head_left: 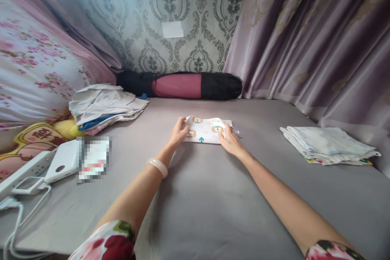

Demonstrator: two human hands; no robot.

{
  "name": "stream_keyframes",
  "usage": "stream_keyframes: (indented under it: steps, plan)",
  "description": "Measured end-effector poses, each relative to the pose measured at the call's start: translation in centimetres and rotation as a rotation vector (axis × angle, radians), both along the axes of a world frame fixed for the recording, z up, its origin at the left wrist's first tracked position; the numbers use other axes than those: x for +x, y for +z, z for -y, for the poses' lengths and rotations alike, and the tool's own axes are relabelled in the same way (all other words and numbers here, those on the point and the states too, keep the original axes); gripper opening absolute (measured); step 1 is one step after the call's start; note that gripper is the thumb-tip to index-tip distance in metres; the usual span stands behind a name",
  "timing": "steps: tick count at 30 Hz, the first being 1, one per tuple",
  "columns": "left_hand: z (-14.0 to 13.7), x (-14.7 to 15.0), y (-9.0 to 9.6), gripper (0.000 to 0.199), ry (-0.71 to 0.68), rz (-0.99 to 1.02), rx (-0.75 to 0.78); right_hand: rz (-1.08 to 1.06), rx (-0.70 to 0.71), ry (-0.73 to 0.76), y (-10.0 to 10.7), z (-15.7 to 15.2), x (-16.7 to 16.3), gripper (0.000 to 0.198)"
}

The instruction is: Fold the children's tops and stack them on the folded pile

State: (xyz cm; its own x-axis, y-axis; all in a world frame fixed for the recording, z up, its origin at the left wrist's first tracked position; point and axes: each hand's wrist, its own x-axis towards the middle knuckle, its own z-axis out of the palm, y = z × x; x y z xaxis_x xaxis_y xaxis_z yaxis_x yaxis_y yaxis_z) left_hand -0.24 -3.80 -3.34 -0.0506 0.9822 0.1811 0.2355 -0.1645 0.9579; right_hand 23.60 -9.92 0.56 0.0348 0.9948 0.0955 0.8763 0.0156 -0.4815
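Observation:
A folded white cloth (204, 130) printed with small yellow lion faces and a green arrow is between my two hands, just above or on the grey sheet. My left hand (180, 131) grips its left edge, thumb on top. At the right edge my right hand (230, 139) holds it the same way, with the thumb on the print. Fingers under the cloth are hidden on both sides. A small pale tag sticks out by the right hand. On my left wrist is a white bangle (157, 167).
Folded cloths (330, 144) lie stacked at right, and a heap of clothes (106, 107) at left. A black and pink roll bag (179, 85) lies along the wall. A power strip (27, 170), white box-shaped device (63, 161) and cables occupy the left side.

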Motion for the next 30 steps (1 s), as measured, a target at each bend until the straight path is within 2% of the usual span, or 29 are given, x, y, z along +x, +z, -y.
stream_keyframes:
  steps: [5,11,21,25,30]
  plan:
    - [-0.3,0.3,-0.3,0.050,0.040,-0.118,-0.049,0.048,-0.072,-0.053,0.2,-0.3,-0.4,0.062]
    - [0.0,0.9,0.3,0.050,0.087,-0.279,-0.066,0.073,-0.123,-0.080,0.1,-0.9,-0.7,0.061]
    - [1.4,2.1,1.4,0.065,0.099,-0.678,0.008,0.160,-0.021,-0.111,-0.3,-1.2,-0.5,0.068]
    - [2.3,2.6,1.4,0.054,0.099,-0.901,0.036,0.259,-0.001,-0.104,-0.5,-1.3,-0.4,0.058]
    - [2.7,2.6,1.6,0.054,0.076,-1.020,0.029,0.362,0.076,-0.094,-1.6,-1.4,-0.3,0.047]
